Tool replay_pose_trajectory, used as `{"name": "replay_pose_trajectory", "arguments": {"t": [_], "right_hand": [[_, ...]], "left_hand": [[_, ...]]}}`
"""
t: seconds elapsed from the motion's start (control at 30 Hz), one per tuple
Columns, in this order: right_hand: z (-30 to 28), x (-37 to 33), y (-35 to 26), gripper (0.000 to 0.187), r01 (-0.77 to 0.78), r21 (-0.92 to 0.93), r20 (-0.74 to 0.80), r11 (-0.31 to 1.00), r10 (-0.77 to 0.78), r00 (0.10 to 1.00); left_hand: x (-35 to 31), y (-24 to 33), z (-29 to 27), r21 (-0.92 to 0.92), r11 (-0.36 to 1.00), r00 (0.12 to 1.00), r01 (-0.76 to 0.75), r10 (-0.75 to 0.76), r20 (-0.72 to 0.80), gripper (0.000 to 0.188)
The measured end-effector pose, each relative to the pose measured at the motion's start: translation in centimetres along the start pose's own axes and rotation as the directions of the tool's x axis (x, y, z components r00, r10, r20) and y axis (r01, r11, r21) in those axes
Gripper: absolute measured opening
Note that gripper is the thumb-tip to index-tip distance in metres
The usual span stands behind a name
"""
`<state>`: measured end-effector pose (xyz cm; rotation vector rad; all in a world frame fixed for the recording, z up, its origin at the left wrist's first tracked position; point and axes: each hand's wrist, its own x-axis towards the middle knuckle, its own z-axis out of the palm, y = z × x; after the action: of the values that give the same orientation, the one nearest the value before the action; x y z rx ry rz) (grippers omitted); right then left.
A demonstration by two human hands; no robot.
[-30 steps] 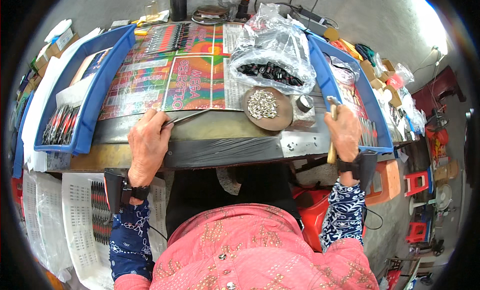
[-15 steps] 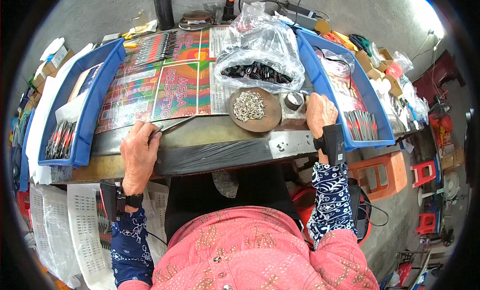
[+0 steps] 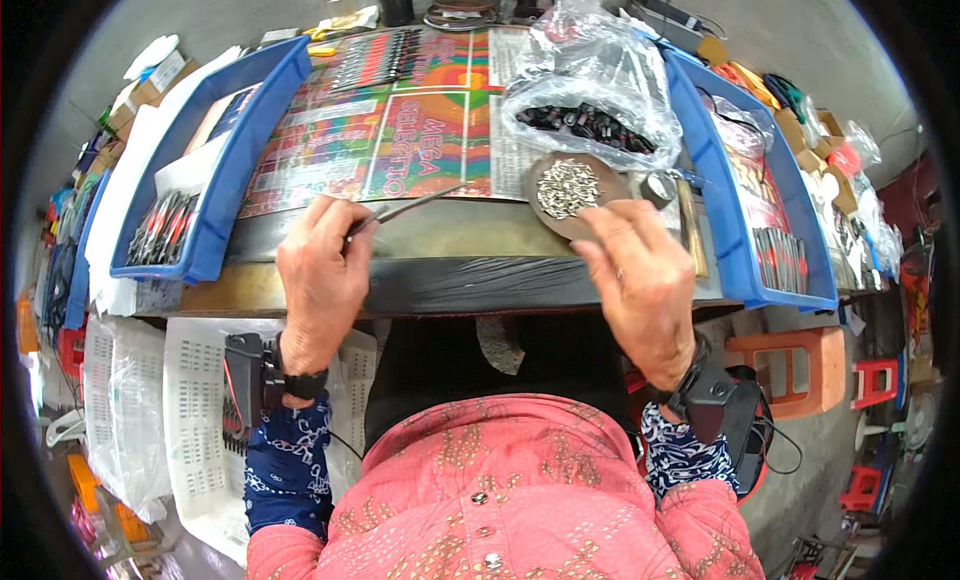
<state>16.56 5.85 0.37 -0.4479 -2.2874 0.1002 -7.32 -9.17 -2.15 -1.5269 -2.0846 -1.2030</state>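
Jutting over bench [image 3: 460, 230], slim dark tool [image 3: 425, 200] is gripped in L hand [image 3: 325, 265]; R hand [image 3: 645, 280], fingers bent, can't tell if holding anything, overlaps near edge of brown dish [image 3: 612, 183] w/ silvery pcs [image 3: 568, 187].

The right hand [image 3: 645, 280] has let go of the hammer [image 3: 692, 230], whose wooden handle it gripped 1 second ago; the hammer now lies on the bench just beyond that hand, on its outer side. The right hand has moved inward, toward the left hand [image 3: 325, 270], and its fingertips are now over the near edge of the round dish [image 3: 615, 185], previously uncovered, beside the small metal pieces [image 3: 567, 188]; whether they touch cannot be told. The gap between the 2 hands has narrowed. The thin dark tool pinched in the left hand now overlaps the printed sheet [image 3: 420, 150] beyond that hand with its tip.
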Motion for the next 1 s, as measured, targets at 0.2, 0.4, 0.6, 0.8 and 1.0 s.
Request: {"name": "replay_pose_trajectory", "arguments": {"t": [0.2, 0.4, 0.6, 0.8, 1.0], "right_hand": [[2.5, 1.1, -3.6, 0.046, 0.135, 0.020, 0.018, 0.991, -0.135, 0.991], [2.7, 1.1, -4.3, 0.018, 0.190, -0.012, 0.156, 0.982, -0.186, 0.970], [1.7, 0.2, -3.2, 0.010, -0.082, 0.202, 0.254, 0.976, 0.028, 0.967], [1.2, -0.7, -2.8, 0.014, -0.632, 0.617, 0.587, 0.468, 0.261, 0.767], [0.6, -1.6, -3.8, 0.012, -0.657, 0.688, 0.603, 0.309, 0.260, 0.754]], "left_hand": [[-0.7, 3.6, -1.3, -0.110, 0.992, 0.996, -0.065, 0.070, 0.047, 0.014], [-1.6, 5.1, -1.0, -0.137, 0.980, 0.982, -0.143, 0.157, 0.100, 0.023], [-1.8, 5.4, -1.2, -0.377, 0.905, 0.958, 0.199, -0.097, 0.271, 0.018], [-2.0, 5.6, -1.2, -0.574, 0.602, 0.817, 0.555, -0.266, 0.511, 0.012], [-2.5, 6.8, 0.0, -0.705, 0.426, 0.823, 0.567, -0.275, 0.497, 0.011]]}}
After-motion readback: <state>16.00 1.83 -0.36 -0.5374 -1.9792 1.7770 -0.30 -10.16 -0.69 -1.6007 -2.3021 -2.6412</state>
